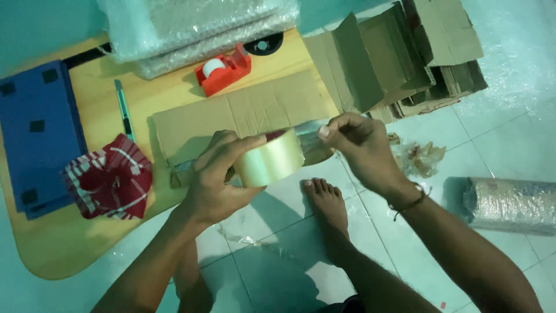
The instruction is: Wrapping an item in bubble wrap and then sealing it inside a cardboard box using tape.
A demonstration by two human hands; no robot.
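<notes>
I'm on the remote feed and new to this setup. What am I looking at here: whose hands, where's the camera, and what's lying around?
There is no machine: a person works with two bare hands, and the single camera sits on their head, looking down. The left hand holds a roll of clear packing tape; the right hand pinches the tape's free end, drawn out to the side. Behind lies a flat cardboard sheet on a low wooden board. Also on the board: a red tape dispenser, a teal utility knife, a red checked cloth, blue panels and bubble-wrapped bundles. Folded cartons and a bubble-wrap roll lie on the tiled floor.
</notes>
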